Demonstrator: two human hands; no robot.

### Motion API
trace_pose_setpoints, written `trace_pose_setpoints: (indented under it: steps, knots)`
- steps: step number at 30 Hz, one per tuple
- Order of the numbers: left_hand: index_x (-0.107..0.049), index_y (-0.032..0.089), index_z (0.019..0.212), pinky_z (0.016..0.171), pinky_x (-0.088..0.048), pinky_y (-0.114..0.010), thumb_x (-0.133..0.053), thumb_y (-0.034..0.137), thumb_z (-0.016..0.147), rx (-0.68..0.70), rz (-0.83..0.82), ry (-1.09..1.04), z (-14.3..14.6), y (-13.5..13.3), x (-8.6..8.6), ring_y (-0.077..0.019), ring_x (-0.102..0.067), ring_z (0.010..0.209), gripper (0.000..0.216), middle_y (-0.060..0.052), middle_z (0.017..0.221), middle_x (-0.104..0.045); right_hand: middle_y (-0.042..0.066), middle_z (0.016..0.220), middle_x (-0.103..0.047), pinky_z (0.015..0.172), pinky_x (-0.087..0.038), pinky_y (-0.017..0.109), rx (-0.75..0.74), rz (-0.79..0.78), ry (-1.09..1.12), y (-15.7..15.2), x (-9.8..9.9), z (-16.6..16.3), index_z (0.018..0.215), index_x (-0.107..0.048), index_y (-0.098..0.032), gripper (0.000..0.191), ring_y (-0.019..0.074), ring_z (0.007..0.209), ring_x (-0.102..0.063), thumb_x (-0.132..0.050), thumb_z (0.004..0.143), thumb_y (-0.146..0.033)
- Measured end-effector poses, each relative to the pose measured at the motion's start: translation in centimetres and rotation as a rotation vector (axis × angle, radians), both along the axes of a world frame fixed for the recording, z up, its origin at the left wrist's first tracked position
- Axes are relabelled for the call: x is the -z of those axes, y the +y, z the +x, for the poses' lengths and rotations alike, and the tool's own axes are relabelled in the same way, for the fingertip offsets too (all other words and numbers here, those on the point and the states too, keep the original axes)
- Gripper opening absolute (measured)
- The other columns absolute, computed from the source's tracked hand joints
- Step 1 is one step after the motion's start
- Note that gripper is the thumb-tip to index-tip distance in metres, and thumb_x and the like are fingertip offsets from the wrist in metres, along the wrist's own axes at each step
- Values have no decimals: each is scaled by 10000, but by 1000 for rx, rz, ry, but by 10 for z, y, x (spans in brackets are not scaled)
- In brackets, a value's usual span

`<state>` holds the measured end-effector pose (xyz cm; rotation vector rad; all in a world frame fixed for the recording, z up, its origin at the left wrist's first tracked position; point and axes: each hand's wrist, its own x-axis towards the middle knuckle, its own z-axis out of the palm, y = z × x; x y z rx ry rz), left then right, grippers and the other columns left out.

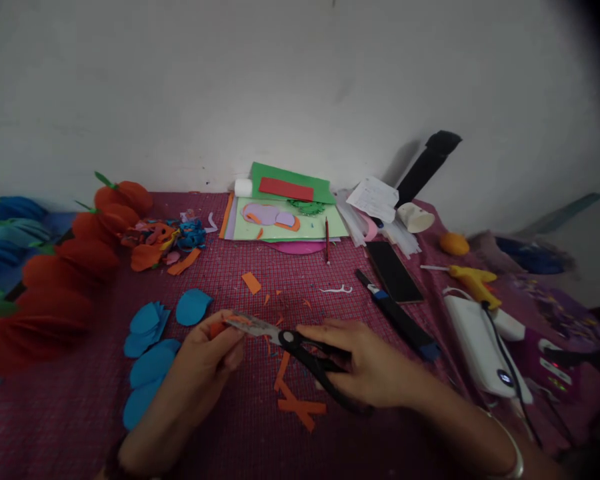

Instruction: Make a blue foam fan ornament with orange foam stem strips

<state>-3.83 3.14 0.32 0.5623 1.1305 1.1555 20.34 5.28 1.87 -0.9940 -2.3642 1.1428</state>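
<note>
The orange piece (pixel 219 328) is, in the head view, above the patterned maroon cloth (pixel 220 427), pinched between the thumb and fingers of the person's left hand (pixel 207 353). The right hand (pixel 363 363) grasps the black handles of the scissors (pixel 290 341), whose blades point left and reach the left hand's fingertips, with orange showing beside the metal. Below the scissors, narrow orange strips (pixel 293 405) lie crossed on the cloth, and an orange rectangle (pixel 251 283) lies beyond the blades. Blue petal shapes (pixel 153 367) sit near the left forearm, with red-orange pumpkin-like shapes (pixel 70 267) farther left. As for writing, a white slip (pixel 373 198) near the wall carries faint print too small to read. At right, a white device (pixel 480 343) has a small round lit display (pixel 505 377) whose figures are too blurred to make out; a purple unit (pixel 550 373) beside it shows red and green lights. A dark phone (pixel 395 272) lies face up near a black cutter (pixel 405 323) and a yellow glue gun (pixel 473 283).
</note>
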Motion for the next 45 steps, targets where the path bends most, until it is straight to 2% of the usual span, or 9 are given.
trace_pose_setpoints:
  steps: [7, 12, 16, 25, 33, 37, 41, 45]
  knots:
    - [-562, 172, 628, 415, -231, -206, -704, 198, 699, 14, -12, -98, 3, -1, 4, -53, -260, 452, 161, 70, 526, -402, 56, 1059, -661, 769, -457, 290, 14, 48, -6, -2, 3, 1, 1359, -499, -253, 607, 178, 887, -602, -608, 771, -153]
    - [-533, 176, 625, 414, -233, -200, -752, 179, 641, -42, -11, -103, 5, 0, 3, -45, -260, 439, 220, 83, 508, -408, 40, 1003, -675, 735, -448, 279, -7, 40, 2, -2, 1, 1, 1340, -515, -265, 562, 162, 840, -599, -590, 794, -157]
    - [-531, 175, 658, 421, -247, -188, -752, 203, 661, -48, 19, -130, 4, 0, 5, -39, -285, 433, 223, 86, 504, -422, 34, 1017, -681, 733, -457, 281, 8, 26, 12, -2, 2, 1, 1336, -523, -280, 563, 161, 844, -610, -597, 792, -151]
    - [-532, 161, 660, 414, -244, -176, -734, 192, 682, -29, 53, -157, 4, -1, 9, -26, -318, 416, 205, 86, 514, -451, -5, 1056, -684, 741, -476, 238, 5, -97, 89, -2, 3, -3, 1356, -488, -342, 644, 130, 870, -637, -558, 781, -60]
    - [-587, 152, 643, 408, -245, -185, -722, 255, 698, -22, 66, -53, -1, 1, 4, -40, -323, 404, 178, 74, 439, -442, 19, 987, -679, 729, -477, 268, 49, 6, -13, -5, 2, -3, 1350, -498, -334, 617, 151, 835, -617, -559, 785, -92]
    - [-597, 156, 647, 402, -226, -193, -739, 260, 666, -38, 64, -6, 2, 1, -3, -41, -308, 404, 177, 74, 442, -455, 12, 1009, -672, 748, -475, 269, 56, 32, -9, -6, 2, -4, 1346, -493, -344, 600, 147, 852, -616, -563, 801, -104]
    - [-611, 149, 651, 402, -197, -199, -736, 303, 669, -17, 65, 64, 8, -1, -3, -42, -288, 405, 199, 74, 439, -441, 30, 1051, -664, 763, -480, 272, 55, 45, -7, -5, 1, -4, 1351, -492, -311, 569, 154, 882, -615, -574, 814, -141]
    - [-629, 141, 691, 406, -190, -199, -739, 324, 659, -16, 53, 92, 12, -3, 1, -39, -298, 414, 216, 43, 520, -537, 39, 1102, -663, 823, -476, 294, 41, 66, 36, -4, 2, -3, 1344, -500, -299, 556, 167, 956, -615, -582, 815, -150]
